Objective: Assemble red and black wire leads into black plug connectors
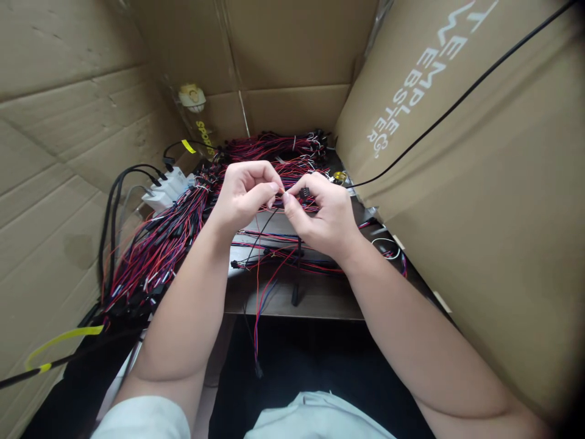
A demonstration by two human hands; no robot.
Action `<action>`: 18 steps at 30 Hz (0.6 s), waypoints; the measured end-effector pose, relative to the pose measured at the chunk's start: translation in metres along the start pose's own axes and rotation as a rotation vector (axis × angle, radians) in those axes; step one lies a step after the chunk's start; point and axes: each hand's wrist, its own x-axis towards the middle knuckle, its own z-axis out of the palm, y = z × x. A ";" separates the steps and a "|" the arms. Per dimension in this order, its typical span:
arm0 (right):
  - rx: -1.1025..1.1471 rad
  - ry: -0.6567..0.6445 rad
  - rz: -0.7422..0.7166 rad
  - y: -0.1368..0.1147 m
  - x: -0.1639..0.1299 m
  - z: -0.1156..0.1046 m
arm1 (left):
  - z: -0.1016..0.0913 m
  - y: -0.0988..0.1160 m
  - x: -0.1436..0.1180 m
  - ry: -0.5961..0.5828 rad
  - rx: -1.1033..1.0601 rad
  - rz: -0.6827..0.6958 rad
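Two hands meet over a desk heaped with red, blue and black wire leads.

The left hand (244, 195) and right hand (322, 216) are together, fingertips pinched on a thin wire lead (261, 286) whose black connector (303, 192) sits at the right fingertips; its strands hang down past the desk edge (315, 305). Wire bundles (155, 250) lie alongside, a white power strip (167, 189) behind, between cardboard walls (479, 201).
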 end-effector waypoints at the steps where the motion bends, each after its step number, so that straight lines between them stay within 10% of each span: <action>1: -0.005 0.005 -0.001 0.000 0.000 0.000 | 0.000 0.000 0.000 0.001 0.018 0.002; 18: 0.068 0.085 0.022 -0.002 -0.001 -0.004 | 0.003 0.012 -0.007 -0.044 0.168 0.193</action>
